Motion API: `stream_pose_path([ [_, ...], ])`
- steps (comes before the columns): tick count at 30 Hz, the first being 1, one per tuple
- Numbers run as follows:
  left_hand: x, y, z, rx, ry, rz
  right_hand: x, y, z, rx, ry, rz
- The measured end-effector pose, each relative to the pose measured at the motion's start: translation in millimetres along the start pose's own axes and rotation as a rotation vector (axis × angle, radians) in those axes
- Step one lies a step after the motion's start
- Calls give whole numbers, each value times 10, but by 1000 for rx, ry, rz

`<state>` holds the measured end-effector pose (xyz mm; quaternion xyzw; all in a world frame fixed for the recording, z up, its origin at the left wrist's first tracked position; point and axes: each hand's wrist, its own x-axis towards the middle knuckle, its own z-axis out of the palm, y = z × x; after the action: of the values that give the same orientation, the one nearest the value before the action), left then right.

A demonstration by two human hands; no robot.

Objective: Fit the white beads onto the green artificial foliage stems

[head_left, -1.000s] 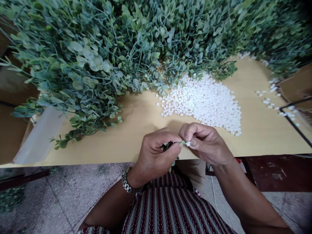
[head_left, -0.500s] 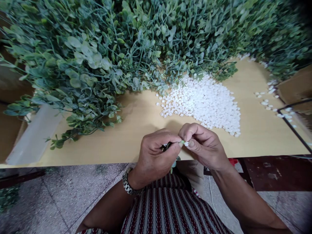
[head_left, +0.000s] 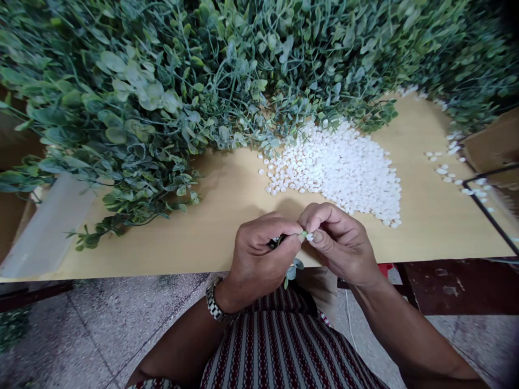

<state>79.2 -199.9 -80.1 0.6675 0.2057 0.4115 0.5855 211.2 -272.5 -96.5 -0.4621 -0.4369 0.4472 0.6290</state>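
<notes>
My left hand (head_left: pixel 263 254) is closed around an artificial leafy sprig (head_left: pixel 295 268), whose leaves hang below the palm. Its thumb and forefinger pinch the sprig's green tip. Something dark shows inside the curled fingers, too hidden to name. Against that tip, my right hand (head_left: pixel 340 243) pinches a small white plastic piece (head_left: pixel 310 236) between thumb and fingers. The fingertips of both hands almost meet above the table's front edge. Just beyond them spreads a heap of small white plastic pieces (head_left: pixel 340 165).
Artificial greenery (head_left: pixel 227 70) is piled across the back of the pale tabletop (head_left: pixel 227 232). A translucent plastic strip (head_left: pixel 48 227) lies at the left end. On the right stand a cardboard box (head_left: pixel 492 138) and a black metal frame (head_left: pixel 492 216), with stray white pieces beside them.
Both hands stay nearly in place, still pinching at the sprig's tip. Slightly more of the white piece and the hanging leaves shows. The view has shifted a little.
</notes>
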Motion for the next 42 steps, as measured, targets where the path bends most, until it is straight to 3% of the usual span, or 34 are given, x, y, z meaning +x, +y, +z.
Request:
stream_pose_path([
  [18, -4, 32, 94, -94, 18, -97, -34, -16, 26, 9, 65, -72],
  [27, -21, 3, 59, -76, 3, -66, -27, -33, 21, -46, 30, -94],
  [42, -17, -14, 76, -63, 7, -12, -29, -24, 38, -120, 74, -160],
])
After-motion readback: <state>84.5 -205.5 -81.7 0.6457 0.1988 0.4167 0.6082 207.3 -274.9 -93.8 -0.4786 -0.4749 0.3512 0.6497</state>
